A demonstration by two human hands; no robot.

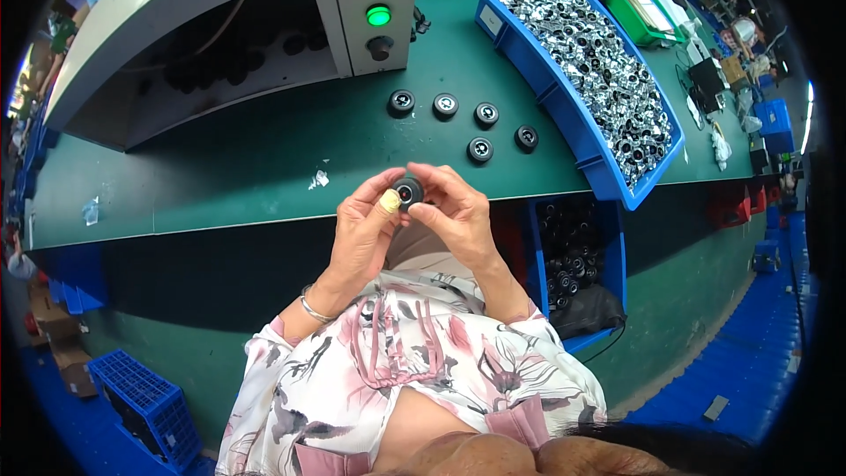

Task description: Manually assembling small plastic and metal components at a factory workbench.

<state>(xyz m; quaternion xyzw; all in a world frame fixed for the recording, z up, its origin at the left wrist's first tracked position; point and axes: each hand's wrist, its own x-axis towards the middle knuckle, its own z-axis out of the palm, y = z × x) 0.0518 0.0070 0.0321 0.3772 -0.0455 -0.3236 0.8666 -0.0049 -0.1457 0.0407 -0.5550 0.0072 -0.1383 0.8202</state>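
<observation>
Between my two hands, just over the table's front edge, I hold a small black wheel (pixel 409 193) with a round centre turned up. My left hand (pixel 360 222) pinches its left side, and a yellow wrap covers the thumb tip. My right hand (pixel 456 217) grips the other side with thumb and fingers. Beyond my hands, several like black wheels (pixel 445 106) with silvery centres lie apart from each other on the green table (pixel 264 167).
At the back left stands a grey machine (pixel 368 31) with red and green buttons. A blue bin (pixel 577 92) full of shiny metal-looking parts reaches the table edge at right. Below the table, another blue bin (pixel 619 256) holds black parts. Small scraps (pixel 320 178) lie left of my hands.
</observation>
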